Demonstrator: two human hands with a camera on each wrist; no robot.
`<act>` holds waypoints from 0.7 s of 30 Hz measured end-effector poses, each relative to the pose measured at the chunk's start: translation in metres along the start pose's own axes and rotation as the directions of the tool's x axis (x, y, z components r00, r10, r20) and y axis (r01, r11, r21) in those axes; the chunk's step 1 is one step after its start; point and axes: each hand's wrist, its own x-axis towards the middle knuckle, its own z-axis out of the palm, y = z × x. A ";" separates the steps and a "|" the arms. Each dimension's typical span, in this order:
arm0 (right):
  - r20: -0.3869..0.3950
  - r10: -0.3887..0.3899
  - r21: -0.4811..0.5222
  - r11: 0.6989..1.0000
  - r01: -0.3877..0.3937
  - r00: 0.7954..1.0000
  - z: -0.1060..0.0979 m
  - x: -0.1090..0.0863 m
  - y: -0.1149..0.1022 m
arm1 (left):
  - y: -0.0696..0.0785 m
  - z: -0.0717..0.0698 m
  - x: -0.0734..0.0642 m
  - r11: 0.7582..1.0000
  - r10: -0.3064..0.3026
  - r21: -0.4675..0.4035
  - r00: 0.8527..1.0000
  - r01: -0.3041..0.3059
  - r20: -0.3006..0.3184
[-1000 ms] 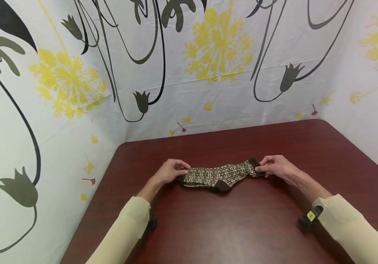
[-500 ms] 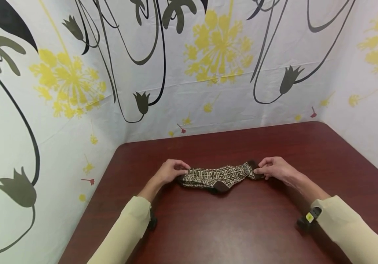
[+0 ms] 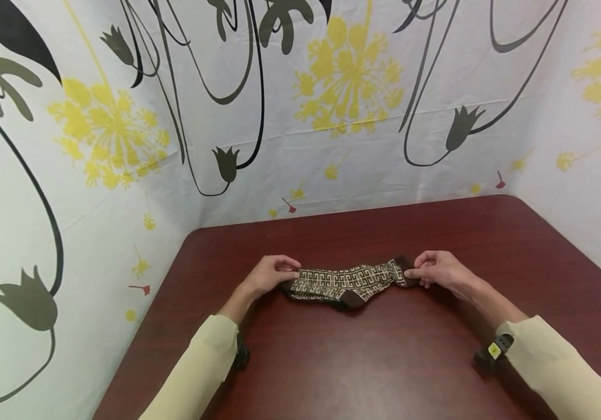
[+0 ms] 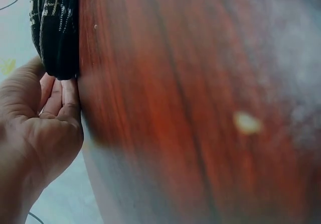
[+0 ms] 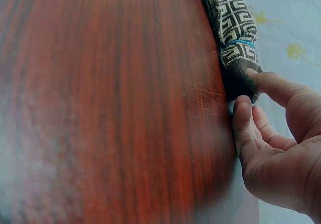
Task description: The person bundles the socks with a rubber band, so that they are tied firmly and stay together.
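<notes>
A pair of brown and cream patterned socks (image 3: 337, 280) lies stretched sideways on the table, one layered on the other, with dark toes, heel and cuff. My left hand (image 3: 271, 274) holds the toe end, thumb on the near side and fingers behind. In the left wrist view the dark toe (image 4: 60, 58) sits between that thumb and the fingers. At the other end my right hand (image 3: 439, 271) pinches the brown cuff (image 5: 239, 81) between thumb and fingers. A thin blue band (image 5: 238, 42) circles the socks just short of the cuff.
The dark red wooden table (image 3: 363, 361) carries the socks near its middle. White cloth walls (image 3: 279, 128) with flower prints close it in at the back and both sides. A small black device (image 3: 489, 352) is strapped at the right wrist.
</notes>
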 end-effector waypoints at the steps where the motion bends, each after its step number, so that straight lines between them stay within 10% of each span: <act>1: 0.003 -0.002 0.004 1.000 0.002 1.000 0.000 0.000 0.000 | -0.001 0.000 0.000 1.000 -0.001 -0.004 1.000 0.001 0.000; 21: -0.029 0.007 0.127 0.992 -0.004 1.000 0.000 -0.014 0.006 | 0.004 0.011 -0.022 0.996 0.077 0.036 0.997 -0.077 0.001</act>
